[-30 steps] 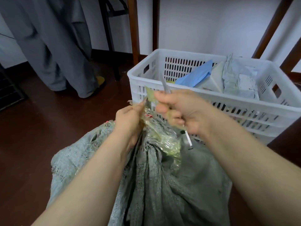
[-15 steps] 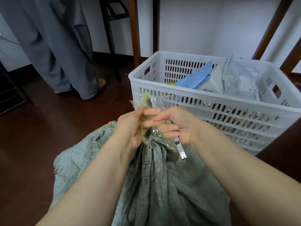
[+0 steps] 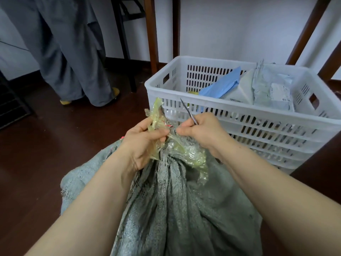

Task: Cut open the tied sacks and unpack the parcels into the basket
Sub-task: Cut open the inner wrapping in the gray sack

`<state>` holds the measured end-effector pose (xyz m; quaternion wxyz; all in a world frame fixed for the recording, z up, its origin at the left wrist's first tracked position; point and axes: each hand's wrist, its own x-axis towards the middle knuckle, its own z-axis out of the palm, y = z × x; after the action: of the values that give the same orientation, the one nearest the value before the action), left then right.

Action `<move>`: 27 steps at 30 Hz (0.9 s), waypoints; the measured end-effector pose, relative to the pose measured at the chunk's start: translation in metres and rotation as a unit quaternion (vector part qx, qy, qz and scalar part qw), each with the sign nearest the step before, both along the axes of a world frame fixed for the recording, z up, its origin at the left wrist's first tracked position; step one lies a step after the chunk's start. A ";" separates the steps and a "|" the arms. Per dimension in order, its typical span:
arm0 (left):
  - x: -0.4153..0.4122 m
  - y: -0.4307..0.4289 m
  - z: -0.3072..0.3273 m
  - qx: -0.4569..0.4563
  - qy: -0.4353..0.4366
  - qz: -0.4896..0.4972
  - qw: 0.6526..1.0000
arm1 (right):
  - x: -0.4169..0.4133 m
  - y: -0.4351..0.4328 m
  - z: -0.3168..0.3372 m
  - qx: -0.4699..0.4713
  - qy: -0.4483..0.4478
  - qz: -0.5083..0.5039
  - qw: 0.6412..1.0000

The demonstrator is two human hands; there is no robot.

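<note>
Left hand point(image 3: 145, 143) gripped the yellowish plastic wrap point(image 3: 186, 154) bunched round the neck of the sack point(image 3: 175, 209), fingers curled tight into it, with a loose end of the wrap sticking up above the thumb. Right hand point(image 3: 203, 133) was closed round a thin knife point(image 3: 187, 111), its blade pointing up and away toward the basket; the fingertips sat right at the wrap, just beside the left hand, though whether they pinched it too could not be told. Most of the knife handle was hidden in the fist. The sack, grey woven mesh, frayed on its left edge, stood on the floor point(image 3: 46, 154) between the forearms, its neck gathered at the top and still bound. Just behind it, on the right, stood the white slotted basket point(image 3: 258, 130), holding a blue parcel point(image 3: 219, 85), a white parcel point(image 3: 239, 91) and a grey-blue parcel point(image 3: 271, 89) leaning together toward its far right side. The floor was dark reddish-brown wood with a dull shine. A white wall point(image 3: 230, 30) with a dark skirting closed the back. Wooden legs point(image 3: 150, 34) rose behind the basket, and a slanted one point(image 3: 310, 30) stood at right. At left stood a person in loose grey trousers point(image 3: 70, 52) and yellow shoes point(image 3: 116, 91), beside a black frame point(image 3: 125, 43).
</note>
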<state>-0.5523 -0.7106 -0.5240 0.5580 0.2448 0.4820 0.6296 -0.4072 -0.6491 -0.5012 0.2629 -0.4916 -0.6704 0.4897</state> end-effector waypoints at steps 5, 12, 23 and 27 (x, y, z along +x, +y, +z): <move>0.002 0.000 0.004 0.012 -0.007 -0.018 1.000 | 0.005 -0.002 0.001 -0.002 0.001 0.042 0.999; 0.008 0.005 -0.001 -0.028 0.019 -0.009 0.999 | 0.009 0.004 -0.009 -0.069 0.026 0.007 0.997; 0.023 0.006 0.004 -0.107 0.015 -0.042 0.993 | 0.002 0.025 -0.031 -0.006 0.028 -0.080 0.996; 0.033 -0.001 0.007 -0.111 0.018 -0.040 0.993 | 0.001 0.038 -0.046 0.015 0.008 -0.111 0.994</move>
<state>-0.5195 -0.7115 -0.5173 0.5980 0.2119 0.5485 0.5446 -0.4059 -0.6108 -0.5469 0.3287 -0.5552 -0.6167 0.4510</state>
